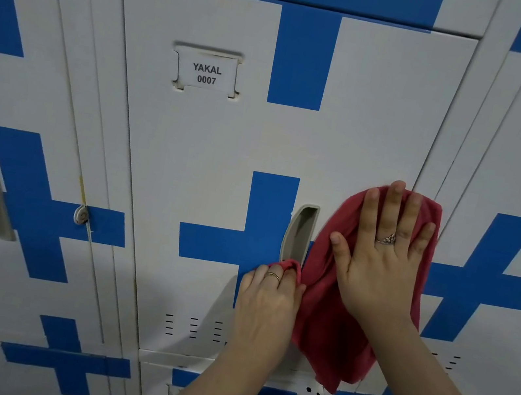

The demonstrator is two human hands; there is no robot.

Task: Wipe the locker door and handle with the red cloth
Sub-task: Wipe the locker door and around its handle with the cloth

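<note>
The left hand (268, 297) pinches a bunched corner of the red cloth (322, 311), its curled fingers just below the handle (298, 233) of the locker door (224, 157). Right of that pinch, the cloth hangs against the door under the right hand (382, 266), which presses flat with fingers spread.

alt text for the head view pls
The right hand presses a red cloth flat on the white-and-blue locker door labelled YAKAL 0007, right of its grey handle. The left hand pinches a cloth corner below the handle.
</note>
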